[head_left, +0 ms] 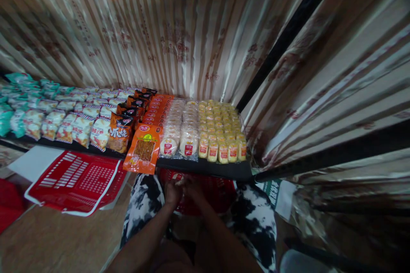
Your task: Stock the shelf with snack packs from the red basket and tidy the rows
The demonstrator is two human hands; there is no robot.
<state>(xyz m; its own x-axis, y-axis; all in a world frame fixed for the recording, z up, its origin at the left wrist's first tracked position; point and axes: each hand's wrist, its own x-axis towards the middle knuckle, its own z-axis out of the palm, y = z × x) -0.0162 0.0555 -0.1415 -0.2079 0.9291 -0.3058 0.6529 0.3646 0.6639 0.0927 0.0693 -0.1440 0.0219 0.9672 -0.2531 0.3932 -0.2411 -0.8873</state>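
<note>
My left hand (172, 193) and my right hand (191, 187) are close together just below the shelf's front edge, between my knees. Both have their fingers curled in around a small pale item (177, 176), which looks wrapped; its kind is too dark to make out. Beneath them is a red basket (208, 196). Straight above on the black shelf (205, 167) are rows of round white wrapped cakes (188, 145). Beside these stand small yellow packs (223, 152) on the right and an orange snack bag (143, 148) on the left, which overhangs the edge.
Farther left on the shelf are black-and-orange bags (119, 133), white striped bags (81, 130) and teal bags (5, 119). A red basket with white handles (80, 181) is on the floor at left. Black metal bars (288, 30) and a striped curtain (179, 21) close off the back and right.
</note>
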